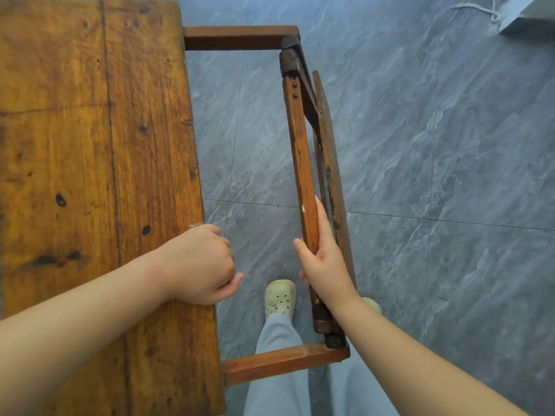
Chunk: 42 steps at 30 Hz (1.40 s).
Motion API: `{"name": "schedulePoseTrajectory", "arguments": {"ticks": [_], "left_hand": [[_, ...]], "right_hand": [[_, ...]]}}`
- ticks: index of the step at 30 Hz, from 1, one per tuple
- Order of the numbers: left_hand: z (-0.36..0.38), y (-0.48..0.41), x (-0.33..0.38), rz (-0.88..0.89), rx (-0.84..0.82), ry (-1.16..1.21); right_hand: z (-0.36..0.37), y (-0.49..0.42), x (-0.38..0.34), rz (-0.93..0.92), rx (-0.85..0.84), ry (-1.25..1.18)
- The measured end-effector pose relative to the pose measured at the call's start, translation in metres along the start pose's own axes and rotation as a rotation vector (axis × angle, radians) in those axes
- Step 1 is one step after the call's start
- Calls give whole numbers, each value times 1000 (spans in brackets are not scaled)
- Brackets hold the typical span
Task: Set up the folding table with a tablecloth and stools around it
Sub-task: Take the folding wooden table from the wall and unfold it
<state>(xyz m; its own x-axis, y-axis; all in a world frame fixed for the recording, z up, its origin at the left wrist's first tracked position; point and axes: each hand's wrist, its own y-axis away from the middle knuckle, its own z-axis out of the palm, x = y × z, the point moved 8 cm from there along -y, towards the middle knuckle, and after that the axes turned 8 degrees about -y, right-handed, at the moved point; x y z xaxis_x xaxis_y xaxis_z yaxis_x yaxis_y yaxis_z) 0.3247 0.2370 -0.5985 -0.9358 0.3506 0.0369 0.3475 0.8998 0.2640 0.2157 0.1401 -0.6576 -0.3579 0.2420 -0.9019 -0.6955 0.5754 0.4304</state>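
The wooden folding table's top point(90, 145) fills the left half of the head view, worn and knotty. Two brown rails point(237, 37) point(282, 360) stick out from its right edge and carry a long frame bar point(300, 151). A hanging leaf board point(330, 151) drops edge-on just right of that bar. My right hand point(322, 259) is wrapped around the bar's near part. My left hand point(204, 262) rests curled at the tabletop's right edge; whether it grips the edge is unclear. No tablecloth or stools show.
Grey marbled floor tiles point(435, 145) spread to the right. My legs in pale trousers and a cream clog point(280, 297) stand inside the open frame. A white object point(528, 16) with a cord point(480, 9) sits at the top right corner.
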Motion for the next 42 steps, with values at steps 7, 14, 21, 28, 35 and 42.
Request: {"name": "schedulePoseTrajectory", "arguments": {"ticks": [7,14,21,28,35,42], "left_hand": [[-20,-37,13,59,52,37],[-25,-68,33,71,-23,34],[-39,-115,38,47,-81,12],[-59,-170,62,168,28,95],[-52,-175,65,175,44,71],[-44,-171,53,140,59,9]], "right_hand": [[-54,-3,-7,112,-33,-107],[-87,-37,-25,63,-25,-119],[-132,-36,-27,-40,216,-28],[-92,-41,-25,-39,133,-51],[-134,-31,-23,49,136,-149],[-121,-37,-14,39,103,-252]]}}
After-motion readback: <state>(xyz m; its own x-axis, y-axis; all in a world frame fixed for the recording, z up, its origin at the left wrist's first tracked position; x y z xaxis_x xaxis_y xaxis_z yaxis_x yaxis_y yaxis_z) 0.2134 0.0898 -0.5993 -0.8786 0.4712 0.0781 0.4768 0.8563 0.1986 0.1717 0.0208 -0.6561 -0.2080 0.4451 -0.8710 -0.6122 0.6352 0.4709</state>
